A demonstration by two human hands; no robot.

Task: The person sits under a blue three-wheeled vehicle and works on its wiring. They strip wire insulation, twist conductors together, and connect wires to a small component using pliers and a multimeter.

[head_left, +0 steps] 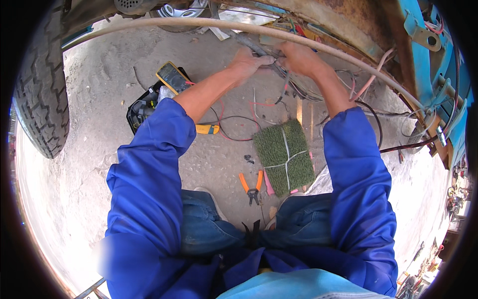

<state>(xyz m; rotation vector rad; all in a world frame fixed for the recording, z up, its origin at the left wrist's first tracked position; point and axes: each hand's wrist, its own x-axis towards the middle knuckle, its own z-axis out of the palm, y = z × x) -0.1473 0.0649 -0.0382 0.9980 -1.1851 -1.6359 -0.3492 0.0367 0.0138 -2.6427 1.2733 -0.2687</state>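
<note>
Both my hands meet at the far middle, over the floor, on a bundle of wires partly wrapped in a dark sleeve. My left hand is closed, thumb and fingers pinching the bundle from the left. Just beside it, my right hand has its fingers curled round the same bundle. The exact spot between the fingertips is partly covered. Loose wire ends hang below the hands, and more strands run off to the right under my right forearm.
A multimeter lies on a black tool case at left. Orange-handled wire strippers and a strapped green turf pad lie near my feet. A tan pipe arches overhead; a tyre stands left, a blue metal frame right.
</note>
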